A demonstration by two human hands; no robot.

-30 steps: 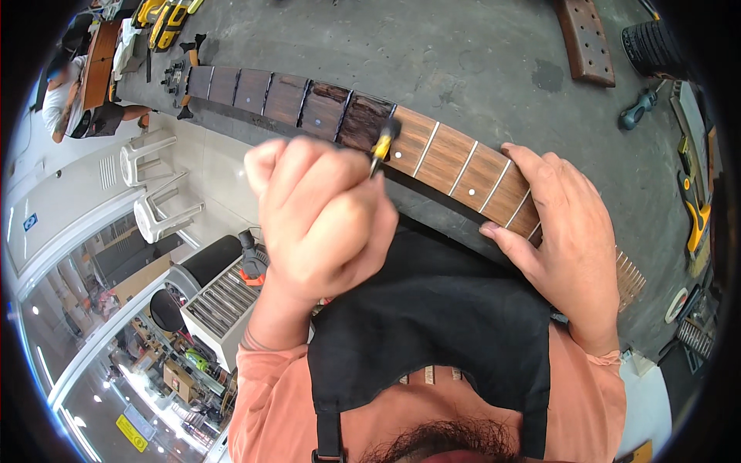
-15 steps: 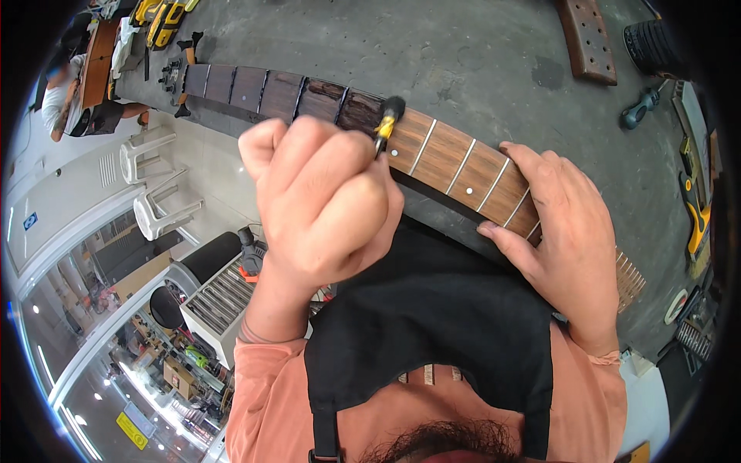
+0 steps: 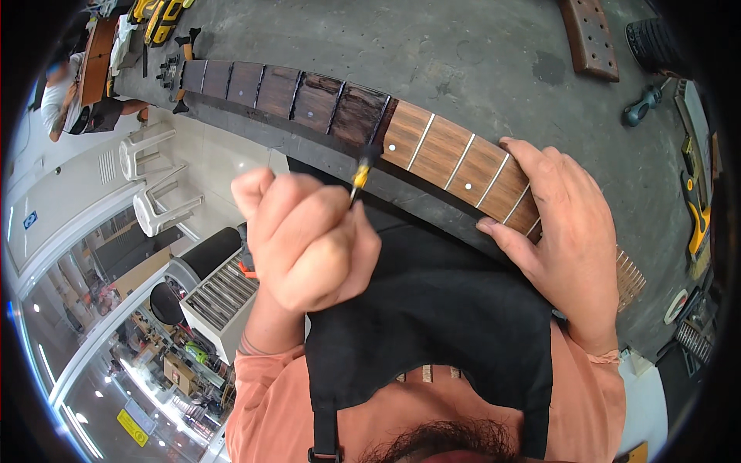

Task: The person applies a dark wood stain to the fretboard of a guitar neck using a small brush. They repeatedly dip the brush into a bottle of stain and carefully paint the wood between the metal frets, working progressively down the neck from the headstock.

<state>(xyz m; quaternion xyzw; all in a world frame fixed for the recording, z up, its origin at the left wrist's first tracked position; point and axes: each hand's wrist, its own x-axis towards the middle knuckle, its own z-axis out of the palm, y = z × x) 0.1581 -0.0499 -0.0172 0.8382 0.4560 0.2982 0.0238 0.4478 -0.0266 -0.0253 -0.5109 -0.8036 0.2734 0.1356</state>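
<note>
A guitar neck (image 3: 432,147) lies across the bench, fretboard up. From its left end to about mid-length the wood is wet-looking and dark brown, and to the right it is lighter brown with bright frets and white dots. My left hand (image 3: 309,239) is closed round a small brush (image 3: 361,176) with a thin metal stem, a yellow collar and a blackened tip. That tip is at the neck's near edge, by the border between dark and light wood; touching or apart, I cannot tell. My right hand (image 3: 567,208) grips the lighter part, thumb on the near side, fingers over the far edge.
A dark wooden block with holes (image 3: 590,38), a screwdriver (image 3: 644,104) and a yellow-handled cutter (image 3: 700,224) lie on the grey bench (image 3: 463,46). Yellow power tools (image 3: 164,19) are at the far left. White stools (image 3: 150,158) and another person (image 3: 65,96) are beyond the bench.
My left hand has drawn the brush toward me and slightly left, from the fretboard's far edge to its near edge. The strip there now looks darker. My right hand has stayed put.
</note>
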